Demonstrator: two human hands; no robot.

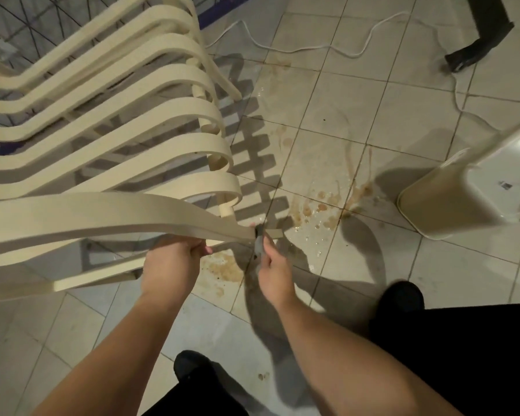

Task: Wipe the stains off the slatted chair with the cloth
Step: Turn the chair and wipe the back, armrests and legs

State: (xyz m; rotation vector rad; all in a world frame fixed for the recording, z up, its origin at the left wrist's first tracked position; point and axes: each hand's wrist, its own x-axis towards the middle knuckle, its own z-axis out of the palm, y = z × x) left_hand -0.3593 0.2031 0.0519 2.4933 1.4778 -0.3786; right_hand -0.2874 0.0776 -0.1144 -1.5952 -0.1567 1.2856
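On the tiled floor [357, 121], toward its left side, a cream slatted chair [108, 139] is seen tipped, its curved slats fanning across the upper left of the view. Its nearest broad rail is gripped by the left hand [174, 259], whose fingers are curled under and around the rail's lower edge. Just to the right, at the rail's end, a grey cloth [258, 246] is pinched in the right hand [275, 271] and held against the tip of the rail, so that cloth and chair are touching there. The two hands are kept near each other but apart. Brown stains [324, 211] and small wet drops are spread over the tiles directly beyond the hands, and a further brown patch [225, 268] lies between the hands, lower on the floor. A white cable [312, 49] is trailed across the far tiles. Part of a second pale plastic piece [451, 193] is seen at the right edge. Dark shoes [401, 298] are visible near the bottom
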